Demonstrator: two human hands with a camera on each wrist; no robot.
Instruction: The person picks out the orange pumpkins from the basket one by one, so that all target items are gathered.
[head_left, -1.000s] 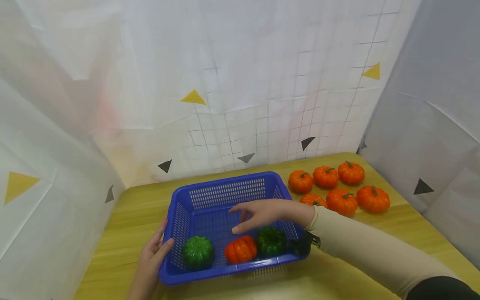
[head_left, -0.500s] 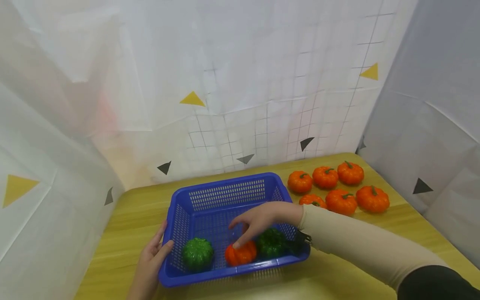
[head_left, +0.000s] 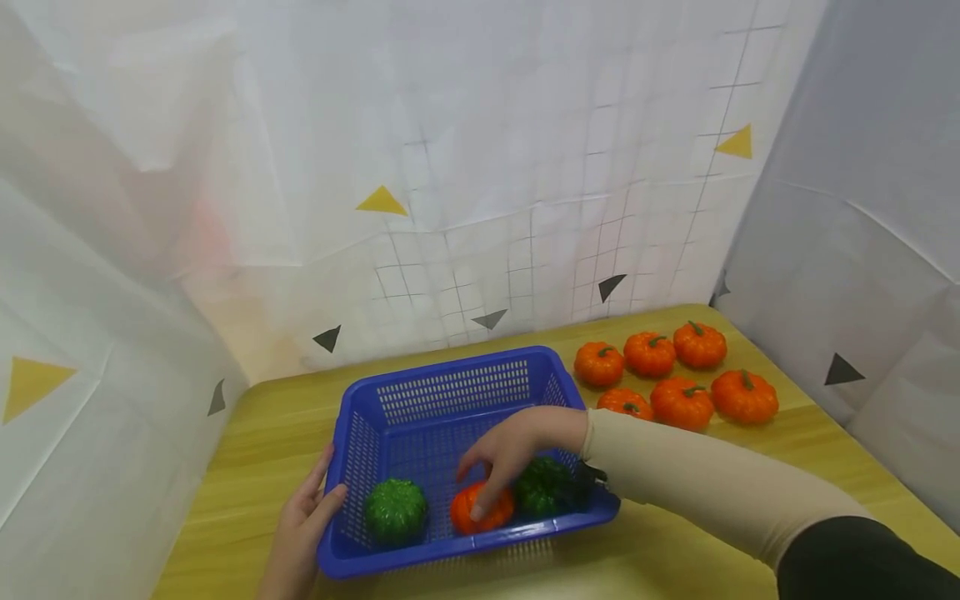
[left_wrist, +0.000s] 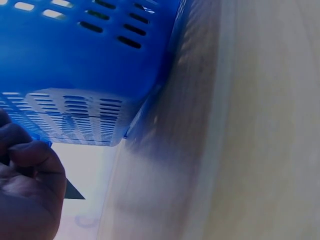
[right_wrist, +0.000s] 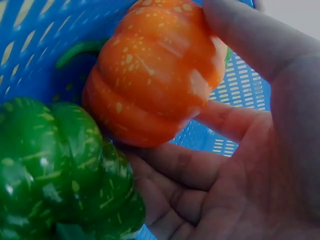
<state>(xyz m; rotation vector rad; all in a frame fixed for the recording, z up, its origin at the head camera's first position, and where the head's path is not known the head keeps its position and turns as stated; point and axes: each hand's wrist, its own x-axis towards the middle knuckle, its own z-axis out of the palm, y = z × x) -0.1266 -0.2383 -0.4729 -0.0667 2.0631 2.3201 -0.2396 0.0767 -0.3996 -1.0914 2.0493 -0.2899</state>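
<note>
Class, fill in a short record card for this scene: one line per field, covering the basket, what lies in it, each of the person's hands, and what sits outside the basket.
Container: blue perforated plastic basket on a yellow wooden table
Contents: one orange toy pumpkin between two green toy pumpkins
Right hand: inside the basket, fingers curled round the orange toy pumpkin
Left hand: grips the basket's near left corner
Outside: six orange pumpkins grouped on the table to the basket's right
</note>
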